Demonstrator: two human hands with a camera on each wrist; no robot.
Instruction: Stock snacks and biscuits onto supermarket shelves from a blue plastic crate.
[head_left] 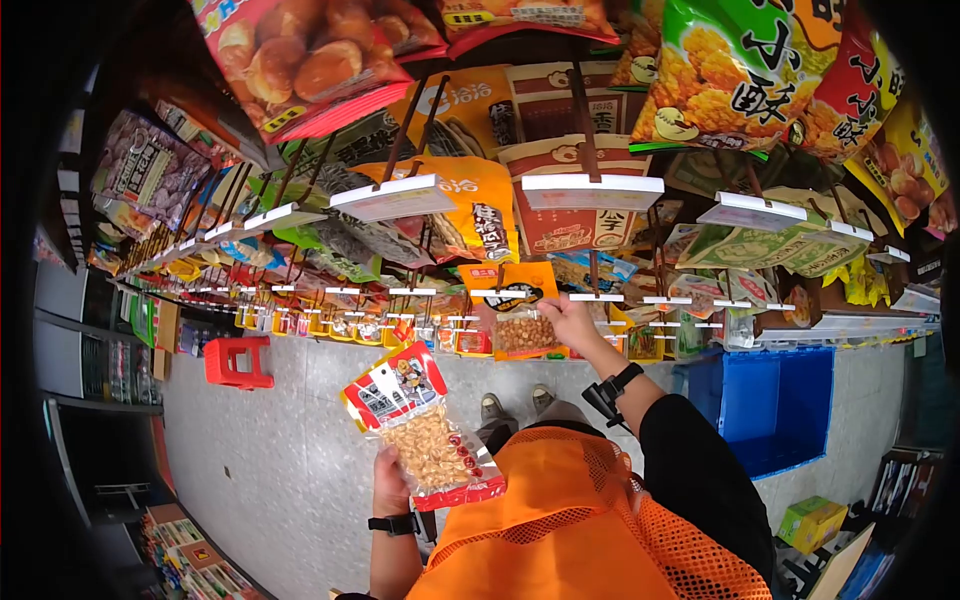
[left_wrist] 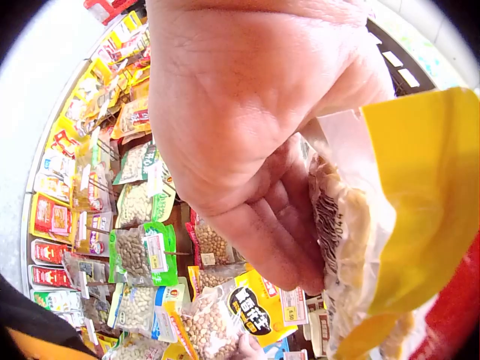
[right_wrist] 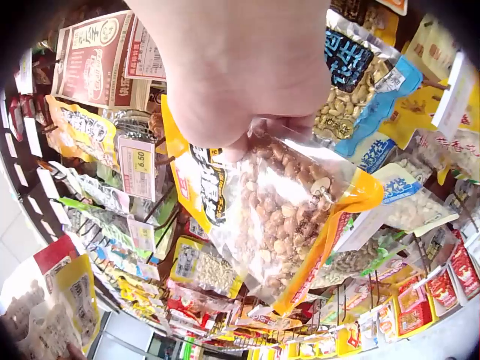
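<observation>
My left hand [head_left: 392, 480] holds a red, white and yellow bag of pale nuts [head_left: 428, 445] by its edge, upright in front of the body; the left wrist view shows the curled fingers [left_wrist: 281, 217] against the bag's back. My right hand [head_left: 574, 325] pinches the side of an orange bag of brown peanuts [head_left: 522, 333] at the rack. In the right wrist view the thumb and fingers grip that peanut bag [right_wrist: 281, 202], whose clear front faces the camera; whether it hangs on a hook is hidden.
Snack bags hang on hooks with white price tags [head_left: 592, 190] above and around the hands. Below right stands a blue bin [head_left: 775, 405]. A red stool [head_left: 238, 362] is on the grey floor [head_left: 270, 440] at left; a yellow-green box [head_left: 812, 524] lies low right.
</observation>
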